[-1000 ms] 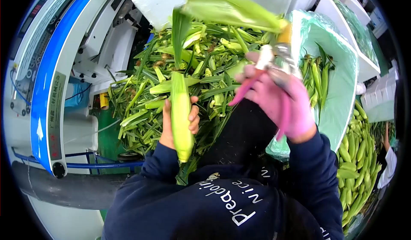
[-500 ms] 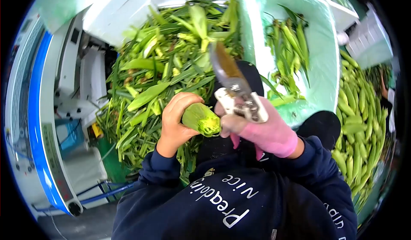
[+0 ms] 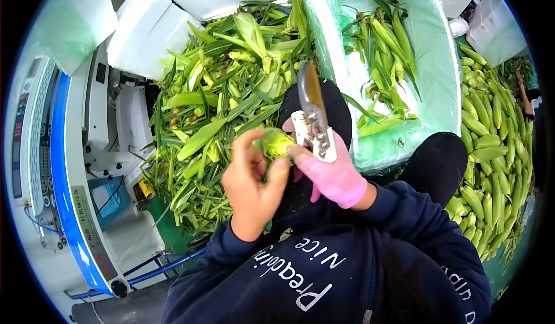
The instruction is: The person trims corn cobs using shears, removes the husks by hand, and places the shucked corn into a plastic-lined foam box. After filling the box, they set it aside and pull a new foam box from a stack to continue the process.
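A green-husked ear of corn is between my two hands, its pale cut end turned toward me. My left hand is bare; its bent fingers and thumb close about the near side of the ear, slightly blurred. A pink glove covers much of my right hand. It grips pruning shears with white handles and a brownish blade pointing up and away. The right fingertips touch the ear's end. Most of the ear's body is hidden behind my left hand.
Husks and leaves form a big heap ahead to the left. A green-lined box holds several leafy ears. Trimmed corn is piled at right. A machine with a blue edge stands left, beside a white foam box.
My left hand has turned and its fingers have shifted on the ear, covering more of it. My right hand with the shears has moved slightly left and up.
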Demonstrator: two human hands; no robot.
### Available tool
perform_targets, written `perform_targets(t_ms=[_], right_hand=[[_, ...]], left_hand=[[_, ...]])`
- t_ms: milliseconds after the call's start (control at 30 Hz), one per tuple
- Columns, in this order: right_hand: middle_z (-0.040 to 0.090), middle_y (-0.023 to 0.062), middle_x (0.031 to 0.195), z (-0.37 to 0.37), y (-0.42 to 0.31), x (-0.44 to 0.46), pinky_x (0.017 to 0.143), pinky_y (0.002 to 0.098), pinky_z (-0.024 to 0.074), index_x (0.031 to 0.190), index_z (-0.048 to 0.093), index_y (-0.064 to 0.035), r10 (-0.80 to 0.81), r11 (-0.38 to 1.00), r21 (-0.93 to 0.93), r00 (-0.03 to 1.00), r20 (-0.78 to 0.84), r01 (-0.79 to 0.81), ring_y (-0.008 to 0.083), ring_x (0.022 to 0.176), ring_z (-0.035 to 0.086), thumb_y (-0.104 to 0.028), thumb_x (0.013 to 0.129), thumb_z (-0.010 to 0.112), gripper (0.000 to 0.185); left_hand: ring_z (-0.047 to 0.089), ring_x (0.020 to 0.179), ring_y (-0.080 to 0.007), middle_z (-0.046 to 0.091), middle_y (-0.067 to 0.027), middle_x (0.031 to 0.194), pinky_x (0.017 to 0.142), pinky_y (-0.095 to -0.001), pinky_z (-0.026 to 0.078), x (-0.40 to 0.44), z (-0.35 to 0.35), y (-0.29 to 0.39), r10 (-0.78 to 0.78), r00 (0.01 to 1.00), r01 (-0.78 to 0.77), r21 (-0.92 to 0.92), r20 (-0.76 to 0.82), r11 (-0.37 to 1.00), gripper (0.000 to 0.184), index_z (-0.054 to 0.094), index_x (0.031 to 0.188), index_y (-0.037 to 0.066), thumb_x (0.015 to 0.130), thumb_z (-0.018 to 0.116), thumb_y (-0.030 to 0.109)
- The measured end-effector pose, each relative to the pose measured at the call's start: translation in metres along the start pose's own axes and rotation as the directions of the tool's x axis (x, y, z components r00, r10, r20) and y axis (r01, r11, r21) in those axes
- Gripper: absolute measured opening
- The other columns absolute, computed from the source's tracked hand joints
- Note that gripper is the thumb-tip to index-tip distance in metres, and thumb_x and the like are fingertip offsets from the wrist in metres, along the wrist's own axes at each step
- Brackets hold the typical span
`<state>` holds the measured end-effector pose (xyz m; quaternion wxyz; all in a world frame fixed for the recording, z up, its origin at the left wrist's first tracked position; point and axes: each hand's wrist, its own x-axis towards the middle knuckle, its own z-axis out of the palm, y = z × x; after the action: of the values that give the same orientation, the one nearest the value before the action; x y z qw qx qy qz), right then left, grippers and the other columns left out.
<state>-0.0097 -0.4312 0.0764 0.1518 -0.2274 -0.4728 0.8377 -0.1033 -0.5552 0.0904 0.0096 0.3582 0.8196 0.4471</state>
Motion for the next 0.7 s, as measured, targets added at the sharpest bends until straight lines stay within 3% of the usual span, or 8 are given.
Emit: perform_targets(t_ms=[100, 233, 267, 367, 433, 467, 533, 700], right_hand=[[0.063, 0.0068, 0.101, 0.004, 0.023, 0.006, 0.077, 0.0271, 0.0483, 0.123, 0.056, -0.0036, -0.269, 0.944, -0.182, 0.961, 0.059, 0.276, 0.013, 0.086, 0.059, -0.005, 0.089, 0.064, 0.035], [0.063, 0.0068, 0.099, -0.003, 0.021, 0.006, 0.075, 0.0279, 0.0482, 0.122, 0.056, -0.0039, -0.21, 0.95, -0.217, 0.973, 0.093, 0.226, 0.0118, 0.083, 0.058, -0.005, 0.088, 0.063, 0.035], [0.06, 0.002, 0.101, -0.01, 0.014, 0.007, 0.075, 0.0232, 0.0499, 0.127, 0.053, -0.0026, -0.13, 0.976, -0.151, 0.977, 0.168, 0.155, 0.0072, 0.086, 0.058, 0.001, 0.09, 0.06, 0.038], [0.06, 0.0051, 0.096, -0.017, -0.028, 0.003, 0.057, 0.0239, 0.051, 0.128, 0.051, -0.0025, 0.198, 0.975, -0.144, 0.953, 0.229, -0.168, 0.0098, 0.075, 0.059, -0.008, 0.093, 0.06, 0.036], [0.06, 0.0113, 0.096, -0.026, -0.025, -0.001, 0.056, 0.0253, 0.0502, 0.128, 0.048, 0.002, 0.135, 0.985, 0.067, 0.957, 0.258, -0.157, 0.0139, 0.074, 0.059, -0.007, 0.092, 0.059, 0.039], [0.06, 0.0121, 0.097, -0.028, -0.025, -0.002, 0.059, 0.0269, 0.0521, 0.13, 0.049, 0.0018, 0.103, 0.944, 0.274, 0.954, 0.28, -0.182, 0.0154, 0.076, 0.06, -0.007, 0.093, 0.058, 0.039], [0.059, 0.0154, 0.11, -0.04, -0.018, 0.0, 0.071, 0.0334, 0.055, 0.132, 0.049, 0.0014, 0.019, 0.752, 0.586, 0.899, 0.437, -0.301, 0.0201, 0.085, 0.057, -0.005, 0.096, 0.055, 0.037], [0.057, 0.0142, 0.122, -0.051, -0.017, -0.015, 0.078, 0.0373, 0.0543, 0.133, 0.048, 0.0014, 0.052, 0.6, 0.759, 0.959, 0.28, -0.254, 0.0224, 0.09, 0.059, 0.0, 0.095, 0.052, 0.038]], left_hand=[[0.039, 0.052, -0.0124, 0.048, -0.0039, 0.065, 0.048, -0.0285, 0.032, 0.002, -0.002, 0.001, -0.156, 0.983, 0.157, 0.001, 0.096, 0.988, 0.032, 0.062, 0.118, 0.005, 0.089, 0.071, 0.014], [0.059, 0.069, -0.0143, 0.065, -0.0118, 0.093, 0.068, -0.0267, 0.05, 0.0, -0.002, -0.005, 0.113, 0.988, -0.121, 0.085, 0.101, 0.989, 0.031, 0.06, 0.122, 0.001, 0.091, 0.064, 0.002], [0.063, 0.075, -0.0149, 0.067, -0.0134, 0.099, 0.074, -0.0265, 0.052, 0.001, -0.004, -0.008, 0.215, 0.971, -0.227, 0.117, 0.108, 0.967, 0.032, 0.06, 0.123, 0.0, 0.091, 0.062, 0.0], [0.068, 0.09, -0.0187, 0.067, -0.0132, 0.107, 0.087, -0.0286, 0.053, 0.009, -0.015, -0.015, 0.233, 0.949, -0.196, -0.182, 0.212, 0.964, 0.034, 0.057, 0.126, -0.001, 0.092, 0.058, -0.004], [0.06, 0.068, -0.0105, 0.065, -0.0062, 0.096, 0.063, -0.023, 0.053, 0.014, -0.031, -0.001, -0.124, 0.915, 0.334, -0.55, 0.384, 0.765, 0.041, 0.045, 0.137, 0.002, 0.097, 0.055, 0.003], [0.054, 0.06, -0.0077, 0.064, -0.0058, 0.093, 0.055, -0.0215, 0.05, 0.019, -0.032, -0.002, -0.137, 0.899, 0.404, -0.672, 0.415, 0.62, 0.043, 0.044, 0.138, 0.002, 0.097, 0.056, 0.006], [0.044, 0.045, -0.0048, 0.064, -0.0079, 0.091, 0.038, -0.0227, 0.047, 0.03, -0.025, -0.004, -0.158, 0.878, 0.477, -0.803, 0.451, 0.357, 0.049, 0.041, 0.14, 0.002, 0.095, 0.059, 0.011], [0.043, 0.042, -0.0064, 0.065, -0.0127, 0.094, 0.034, -0.0251, 0.046, 0.031, 0.0, -0.01, -0.056, 0.887, 0.462, -0.885, 0.459, 0.061, 0.048, 0.041, 0.138, 0.003, 0.094, 0.059, 0.01]])
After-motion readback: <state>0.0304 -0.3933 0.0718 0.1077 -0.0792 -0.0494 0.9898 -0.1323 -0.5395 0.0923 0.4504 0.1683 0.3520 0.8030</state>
